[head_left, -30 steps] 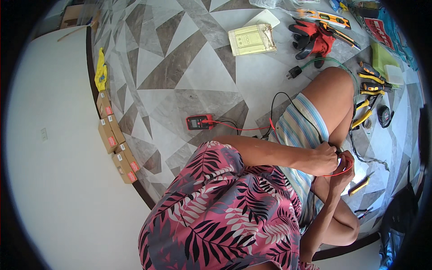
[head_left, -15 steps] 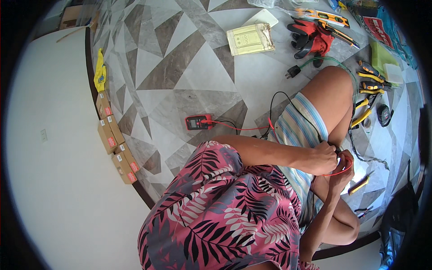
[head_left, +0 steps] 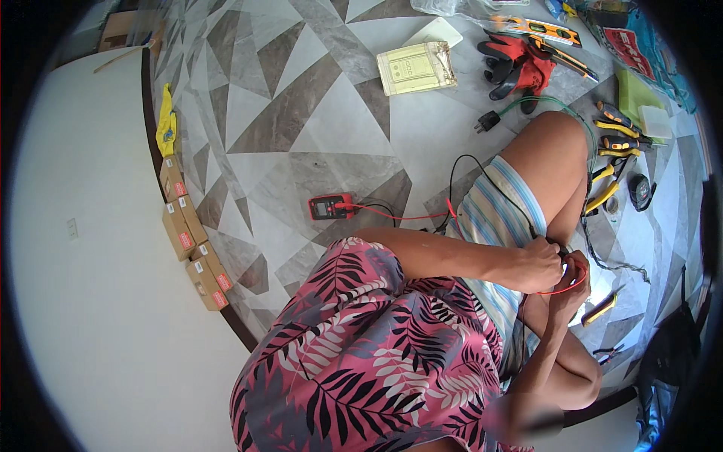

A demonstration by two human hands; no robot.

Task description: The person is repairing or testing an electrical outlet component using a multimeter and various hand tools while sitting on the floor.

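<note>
My left hand (head_left: 539, 267) and my right hand (head_left: 570, 290) meet over my lap, both with fingers closed. A small dark piece shows at my left fingertips, mostly hidden by the fingers. A thin red test lead (head_left: 568, 288) loops at my right hand, its end hidden in the grip. Left of my lap, a red and black multimeter (head_left: 330, 206) lies on the floor, with red and black leads plugged into it. A thin black cable (head_left: 503, 187) runs across my striped shorts toward my hands.
Red and black work gloves (head_left: 520, 68), an orange level (head_left: 542, 30) and a yellow printed box (head_left: 416, 69) lie ahead. Yellow-handled pliers (head_left: 602, 194), a tape measure (head_left: 641, 191) and a plug (head_left: 488, 120) are at the right. Several small cartons (head_left: 179, 230) line the wall.
</note>
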